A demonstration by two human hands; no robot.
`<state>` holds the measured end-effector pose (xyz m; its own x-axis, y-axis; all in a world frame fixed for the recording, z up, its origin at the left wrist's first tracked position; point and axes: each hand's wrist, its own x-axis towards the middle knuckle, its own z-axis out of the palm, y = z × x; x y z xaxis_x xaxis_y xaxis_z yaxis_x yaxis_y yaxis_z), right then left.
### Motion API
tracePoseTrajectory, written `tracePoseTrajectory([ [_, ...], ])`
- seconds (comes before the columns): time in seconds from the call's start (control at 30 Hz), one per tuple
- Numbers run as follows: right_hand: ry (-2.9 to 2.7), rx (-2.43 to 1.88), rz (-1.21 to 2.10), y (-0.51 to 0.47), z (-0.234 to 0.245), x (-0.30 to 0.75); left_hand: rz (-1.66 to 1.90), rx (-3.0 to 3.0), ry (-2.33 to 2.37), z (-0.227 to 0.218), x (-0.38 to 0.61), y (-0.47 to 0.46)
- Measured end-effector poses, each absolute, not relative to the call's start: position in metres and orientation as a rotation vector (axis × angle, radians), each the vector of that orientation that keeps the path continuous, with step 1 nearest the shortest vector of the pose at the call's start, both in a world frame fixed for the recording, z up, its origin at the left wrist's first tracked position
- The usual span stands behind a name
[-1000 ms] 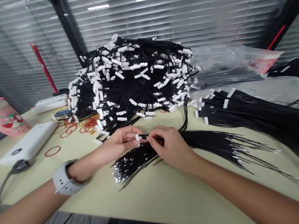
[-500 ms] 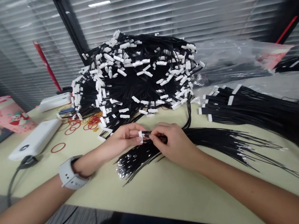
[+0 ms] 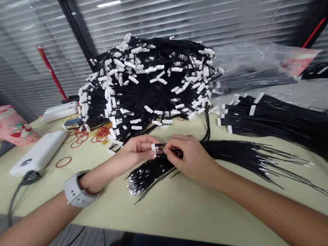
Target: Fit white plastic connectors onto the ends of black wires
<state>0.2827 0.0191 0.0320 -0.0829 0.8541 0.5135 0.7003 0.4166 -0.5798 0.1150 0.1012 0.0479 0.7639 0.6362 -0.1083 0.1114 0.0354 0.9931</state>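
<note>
Between thumb and fingers, my left hand (image 3: 139,149) pinches a small white connector (image 3: 153,150). My right hand (image 3: 188,157) is closed in a pinch on thin black wires right beside that connector; its fingertips partly hide the wires. Under both hands lies a loose bundle of black wires (image 3: 157,169) with shiny metal terminals (image 3: 135,184) at the near left end. The bundle's other end (image 3: 239,154) fans out to the right, past my right wrist. A grey watch band (image 3: 79,190) is on my left wrist.
A big heap of black cables with white connectors (image 3: 157,85) stands behind my hands. More cables (image 3: 289,120) lie at right by plastic bags (image 3: 252,62). At left are rubber bands (image 3: 63,162), a white power bank (image 3: 39,152) with a cord, and a pink cup (image 3: 8,123).
Almost nothing differs. Both hands keep their pinch on the connector and the wires, with at most a tiny shift of the connector.
</note>
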Motion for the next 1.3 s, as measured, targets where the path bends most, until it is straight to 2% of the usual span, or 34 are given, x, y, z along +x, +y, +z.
tracePoseTrajectory([
  [1.3, -1.971, -1.247, 0.174, 0.0163, 0.0353, 0.2878, 0.430, 1.511, 0.631, 0.0545, 0.1149, 0.0971],
])
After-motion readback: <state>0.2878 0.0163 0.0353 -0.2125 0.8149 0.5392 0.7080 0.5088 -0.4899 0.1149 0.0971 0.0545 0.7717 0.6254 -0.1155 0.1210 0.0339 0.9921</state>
